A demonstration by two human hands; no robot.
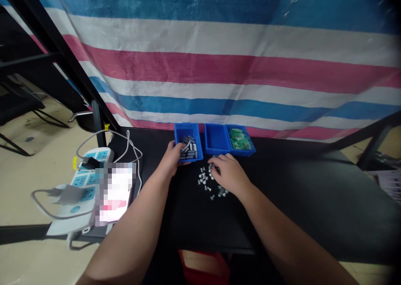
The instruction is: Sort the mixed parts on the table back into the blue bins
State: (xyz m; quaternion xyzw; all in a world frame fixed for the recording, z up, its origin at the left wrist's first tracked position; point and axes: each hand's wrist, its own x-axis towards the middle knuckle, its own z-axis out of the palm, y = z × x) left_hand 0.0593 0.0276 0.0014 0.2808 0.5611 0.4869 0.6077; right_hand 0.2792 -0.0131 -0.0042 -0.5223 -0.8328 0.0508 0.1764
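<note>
My left hand [173, 156] grips the near left corner of a blue bin [177, 131], its thumb over the rim. Several small grey cylindrical parts [189, 153] lie in that bin. My right hand [226, 171] is over a scatter of silvery screws [203, 177] on the black table, fingers curled round small dark pieces at the fingertips. More metal pieces show beside and below that hand. Behind it stand an empty-looking blue bin [216, 138] and, touching it on the right, a blue bin [249, 152] with green packets [240, 139].
At the left, a white power strip [75, 209] with plugs and looping cables lies beside a lit phone [117, 193]. A striped sheet [219, 68] hangs behind the black table [291, 193]. Below the front edge is a red container [223, 272].
</note>
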